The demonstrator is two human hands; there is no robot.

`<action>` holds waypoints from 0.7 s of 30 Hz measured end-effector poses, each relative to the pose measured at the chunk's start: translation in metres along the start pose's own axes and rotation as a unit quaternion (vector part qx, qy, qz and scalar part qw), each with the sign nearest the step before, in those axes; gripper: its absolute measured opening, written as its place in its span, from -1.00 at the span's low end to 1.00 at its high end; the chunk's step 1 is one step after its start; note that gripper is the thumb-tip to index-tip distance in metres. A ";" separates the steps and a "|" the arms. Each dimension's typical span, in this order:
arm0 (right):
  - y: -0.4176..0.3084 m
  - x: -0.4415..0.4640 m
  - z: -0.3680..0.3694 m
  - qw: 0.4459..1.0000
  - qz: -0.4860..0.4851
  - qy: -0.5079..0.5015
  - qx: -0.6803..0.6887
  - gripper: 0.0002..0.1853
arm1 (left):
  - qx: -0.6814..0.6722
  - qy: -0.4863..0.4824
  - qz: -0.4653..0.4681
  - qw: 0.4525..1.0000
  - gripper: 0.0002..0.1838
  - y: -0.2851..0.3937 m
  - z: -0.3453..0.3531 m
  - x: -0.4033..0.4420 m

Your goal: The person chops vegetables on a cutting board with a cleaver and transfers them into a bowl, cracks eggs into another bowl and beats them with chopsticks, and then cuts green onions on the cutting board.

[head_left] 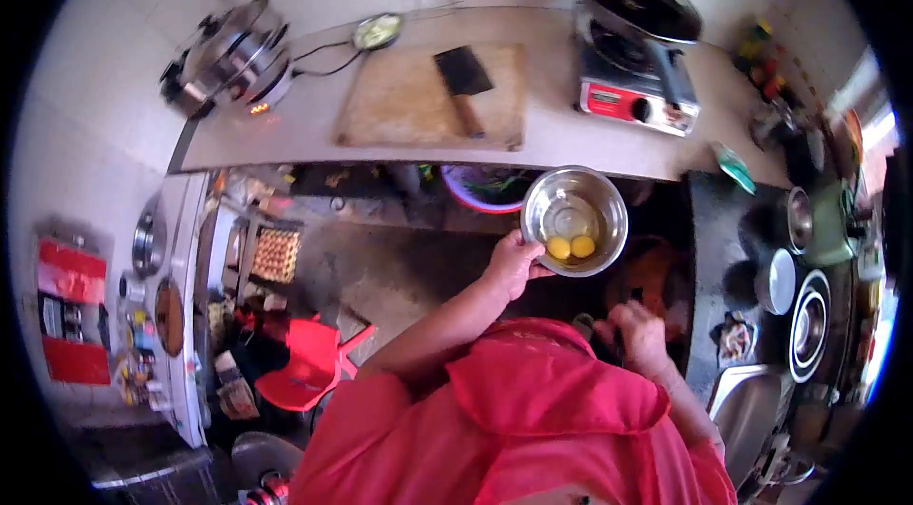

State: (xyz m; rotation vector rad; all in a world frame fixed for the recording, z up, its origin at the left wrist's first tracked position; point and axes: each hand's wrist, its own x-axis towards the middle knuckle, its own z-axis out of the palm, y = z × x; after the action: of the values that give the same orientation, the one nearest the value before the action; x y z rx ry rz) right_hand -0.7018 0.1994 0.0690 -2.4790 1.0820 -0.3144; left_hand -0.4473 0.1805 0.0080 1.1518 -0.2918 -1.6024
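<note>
My left hand (514, 265) grips the rim of a shiny metal bowl (609, 184), thumb over its edge. Inside lie two whole egg yolks (572, 246) in clear egg white. The bowl is held in front of my chest, just off the counter's front edge. Lower and to the right, my right hand (635, 332) is beside my body, its fingers curled in and slightly blurred. Whatever it may hold cannot be made out. On the counter ahead, a cleaver (463, 73) with a wooden handle rests on a wooden cutting board (390, 96).
A covered pan (637, 6) sits on a portable gas stove (609, 102) at the right. An electric pot (238, 53) stands left, near a small dish of chopped food (378, 31). Below are a red chair (309, 362) and an egg tray (276, 253). Bowls (778, 279) line the right counter.
</note>
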 end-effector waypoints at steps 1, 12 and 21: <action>-0.013 0.022 0.001 0.998 0.002 0.057 0.004 -0.90 | -0.009 0.010 0.017 1.000 -0.70 0.011 -0.024 -0.011; -0.127 0.220 0.045 0.827 -0.068 0.059 0.555 -0.76 | -0.112 0.156 0.167 0.967 -0.67 0.114 -0.207 -0.089; -0.180 0.364 0.157 0.670 0.115 -0.098 0.727 -0.62 | -0.134 0.215 0.223 0.941 -0.59 0.173 -0.292 -0.085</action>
State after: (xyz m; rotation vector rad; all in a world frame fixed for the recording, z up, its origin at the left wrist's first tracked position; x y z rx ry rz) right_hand -0.2843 0.0845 0.0265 -0.8732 0.5507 -0.5235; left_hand -0.1163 0.2919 0.0269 1.0946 -0.0357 -0.9304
